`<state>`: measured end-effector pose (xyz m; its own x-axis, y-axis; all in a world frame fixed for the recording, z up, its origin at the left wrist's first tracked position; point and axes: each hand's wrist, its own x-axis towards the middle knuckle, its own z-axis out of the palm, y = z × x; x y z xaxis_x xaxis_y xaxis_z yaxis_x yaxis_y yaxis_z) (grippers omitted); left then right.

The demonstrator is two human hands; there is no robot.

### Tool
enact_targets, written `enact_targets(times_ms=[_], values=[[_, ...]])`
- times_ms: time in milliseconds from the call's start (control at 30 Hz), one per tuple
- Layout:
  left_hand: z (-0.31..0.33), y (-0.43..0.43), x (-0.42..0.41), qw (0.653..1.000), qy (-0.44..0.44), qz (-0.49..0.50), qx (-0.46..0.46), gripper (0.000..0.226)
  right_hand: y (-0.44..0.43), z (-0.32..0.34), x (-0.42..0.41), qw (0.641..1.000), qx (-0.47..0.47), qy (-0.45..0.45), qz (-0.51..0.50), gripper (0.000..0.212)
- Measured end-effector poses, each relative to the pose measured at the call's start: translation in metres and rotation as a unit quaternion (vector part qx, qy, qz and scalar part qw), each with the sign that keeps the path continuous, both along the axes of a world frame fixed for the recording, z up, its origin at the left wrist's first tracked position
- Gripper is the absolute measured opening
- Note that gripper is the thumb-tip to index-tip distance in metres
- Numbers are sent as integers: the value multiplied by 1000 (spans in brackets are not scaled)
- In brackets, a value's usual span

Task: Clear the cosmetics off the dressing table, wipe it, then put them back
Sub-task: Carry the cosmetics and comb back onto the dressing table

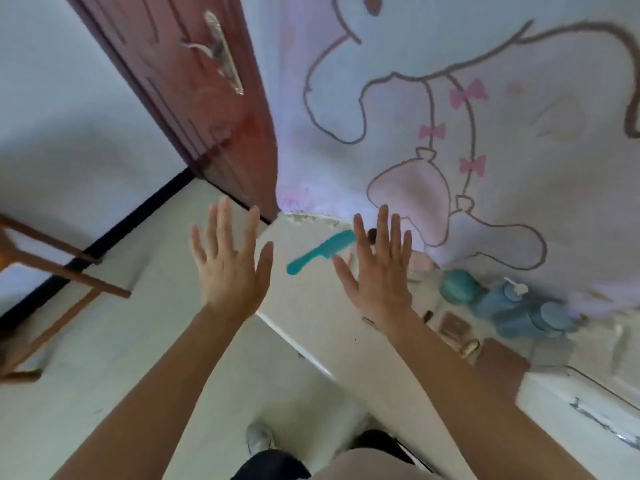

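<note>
Head view, taken from the left: a wooden frame (pixel 52 265) stands on the floor, then comes a red-brown door (pixel 194 98) with its handle. Your left grip (pixel 230 268) is raised just off the edge of the tabletop (pixel 329 323), fingers straight and spread, holding nothing. Next is the teal comb (pixel 322 251), lying on the tabletop near its far corner. Its toothed end runs behind the forefinger of your right grip (pixel 375 271), which is likewise flat, spread and empty. Whether that grip touches the comb, you cannot tell from here. Further right, against the painted wall, the cosmetics sit close together: a teal jar (pixel 459 285), blue bottles (pixel 519 313), and a brownish compact (pixel 453 323) in front of them.

I judge the task to be at its very start: everything lies on the tabletop, nothing is cleared, and wiping and putting back are yet to come. No cloth is plainly in sight.

Hard to make out are a small dark thing (pixel 372 233) and a pinkish thing (pixel 422 261) partly behind your right fingers. The brown patch (pixel 502 358) beside the compact is too blurred to name. The picture's edge cuts off the tabletop's right end.
</note>
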<state>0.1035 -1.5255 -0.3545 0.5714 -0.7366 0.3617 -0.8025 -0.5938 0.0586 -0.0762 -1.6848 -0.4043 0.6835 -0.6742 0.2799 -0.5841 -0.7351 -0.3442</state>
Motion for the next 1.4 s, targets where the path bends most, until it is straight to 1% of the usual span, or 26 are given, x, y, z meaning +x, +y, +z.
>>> enact_targets(times_ms=[133, 300, 433, 600, 700, 867, 1033, 1133, 1267, 1400], values=[[54, 102, 72, 992, -56, 92, -66, 57, 51, 50, 117, 994, -49, -57, 84, 78], [103, 264, 152, 972, -105, 192, -87, 58, 177, 98, 258, 977, -73, -95, 178, 81], [126, 384, 199, 953, -112, 270, -81, 59, 293, 122, 347, 954, -70, -99, 274, 84], [131, 489, 242, 924, -117, 351, -93, 60, 407, 127, 424, 921, -59, -92, 375, 83], [119, 533, 267, 913, -102, 387, -80, 60, 450, 120, 469, 903, -64, -77, 418, 82], [94, 585, 318, 896, -31, 441, -30, 64, 503, 93, 551, 890, -38, -45, 452, 84], [88, 627, 413, 875, -6, 484, 1, 67, 553, 79, 661, 873, -15, -33, 486, 86], [101, 647, 490, 869, -7, 495, 4, 68, 576, 87, 739, 866, -2, -45, 499, 87], [123, 673, 585, 856, -30, 516, -13, 66, 606, 112, 846, 858, -23, -63, 509, 89], [125, 711, 644, 840, -22, 542, -10, 67, 646, 129, 925, 856, -36, -39, 514, 89]])
